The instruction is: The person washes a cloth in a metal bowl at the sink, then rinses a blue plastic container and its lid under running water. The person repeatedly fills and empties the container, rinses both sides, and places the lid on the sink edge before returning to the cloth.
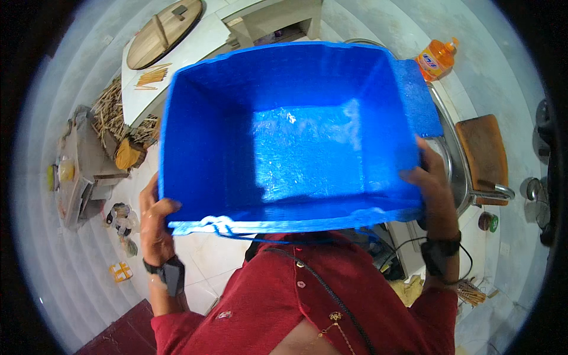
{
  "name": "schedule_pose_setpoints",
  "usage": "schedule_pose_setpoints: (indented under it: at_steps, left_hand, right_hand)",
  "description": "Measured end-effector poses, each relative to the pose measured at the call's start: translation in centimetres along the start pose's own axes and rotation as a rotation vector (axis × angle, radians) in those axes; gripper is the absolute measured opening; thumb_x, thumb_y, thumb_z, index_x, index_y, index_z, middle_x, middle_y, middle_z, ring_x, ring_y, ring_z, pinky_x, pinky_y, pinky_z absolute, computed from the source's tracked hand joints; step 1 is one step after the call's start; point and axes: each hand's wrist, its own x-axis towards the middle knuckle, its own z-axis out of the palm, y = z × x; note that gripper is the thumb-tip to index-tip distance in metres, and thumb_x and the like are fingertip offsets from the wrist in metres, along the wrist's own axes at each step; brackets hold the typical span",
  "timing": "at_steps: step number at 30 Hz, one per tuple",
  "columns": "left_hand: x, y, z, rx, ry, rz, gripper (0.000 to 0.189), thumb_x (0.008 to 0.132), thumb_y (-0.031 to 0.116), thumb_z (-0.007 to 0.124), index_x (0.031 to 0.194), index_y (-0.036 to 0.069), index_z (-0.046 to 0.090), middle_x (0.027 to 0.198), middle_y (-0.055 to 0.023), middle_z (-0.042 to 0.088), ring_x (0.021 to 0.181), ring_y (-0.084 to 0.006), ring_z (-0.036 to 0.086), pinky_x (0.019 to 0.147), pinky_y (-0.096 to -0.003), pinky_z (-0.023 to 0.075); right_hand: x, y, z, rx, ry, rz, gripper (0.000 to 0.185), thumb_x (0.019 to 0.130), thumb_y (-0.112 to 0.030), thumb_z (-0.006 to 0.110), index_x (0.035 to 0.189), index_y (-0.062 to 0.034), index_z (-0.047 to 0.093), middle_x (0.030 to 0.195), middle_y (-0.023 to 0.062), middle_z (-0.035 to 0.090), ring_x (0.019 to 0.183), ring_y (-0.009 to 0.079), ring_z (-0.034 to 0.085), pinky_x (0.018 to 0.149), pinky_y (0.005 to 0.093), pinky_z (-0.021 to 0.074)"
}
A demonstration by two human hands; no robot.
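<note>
A large blue plastic tub fills the middle of the head view, its open side facing me. Its inside looks wet and shiny. My left hand grips the near left corner, thumb over the rim. On the right wall, my right hand holds the tub with the thumb inside; its other fingers are partly hidden behind the wall. Blue cord is knotted along the near rim. A flat blue piece sticks out past the right side; whether it is part of the tub I cannot tell.
At right is a metal sink with a wooden board beside it and an orange soap bottle beyond. Far left, a round wooden lid and sticks lie on a white-tiled ledge. Straw is heaped below.
</note>
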Motion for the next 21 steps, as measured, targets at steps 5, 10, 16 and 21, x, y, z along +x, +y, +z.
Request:
schedule_pose_setpoints:
  at_steps: [5, 10, 16, 21]
  left_hand:
    - [3.6, 0.5, -4.1, 0.226, 0.053, 0.164, 0.069, 0.069, 0.012, 0.060, 0.135, -0.006, 0.059, 0.131, -0.0195, 0.059, 0.118, -0.0283, 0.058, 0.100, -0.0362, 0.0505]
    - [9.3, -0.4, 3.5, -0.086, -0.070, 0.200, 0.079, 0.063, 0.011, 0.064, 0.140, -0.007, 0.057, 0.112, -0.0137, 0.067, 0.090, -0.0218, 0.064, 0.082, -0.0310, 0.0554]
    - [5.8, -0.7, 6.5, 0.106, -0.168, 0.202, 0.078, 0.062, 0.020, 0.061, 0.134, -0.010, 0.060, 0.117, -0.0134, 0.067, 0.099, -0.0221, 0.061, 0.095, -0.0304, 0.0483]
    - [3.6, -0.6, 1.2, 0.071, 0.051, 0.144, 0.077, 0.065, 0.018, 0.065, 0.137, -0.008, 0.058, 0.121, -0.0149, 0.065, 0.104, -0.0252, 0.064, 0.097, -0.0346, 0.0504]
  right_hand:
    - [7.6, -1.3, 5.3, 0.078, -0.132, -0.303, 0.079, 0.078, -0.024, 0.069, 0.146, 0.0079, 0.047, 0.128, 0.0190, 0.064, 0.114, 0.0253, 0.062, 0.102, 0.0377, 0.0489]
    - [10.5, -4.1, -0.2, -0.040, 0.072, -0.383, 0.073, 0.079, -0.016, 0.068, 0.146, 0.0055, 0.051, 0.124, 0.0187, 0.067, 0.104, 0.0265, 0.067, 0.096, 0.0376, 0.0532]
    - [5.7, 0.2, -3.0, -0.045, 0.264, -0.029, 0.088, 0.071, -0.024, 0.075, 0.150, 0.0014, 0.047, 0.127, 0.0206, 0.066, 0.111, 0.0316, 0.065, 0.100, 0.0430, 0.0519]
    - [6.6, 1.9, 3.1, -0.017, 0.070, -0.127, 0.090, 0.072, -0.023, 0.070, 0.153, 0.0036, 0.041, 0.129, 0.0228, 0.064, 0.120, 0.0319, 0.060, 0.103, 0.0420, 0.0495]
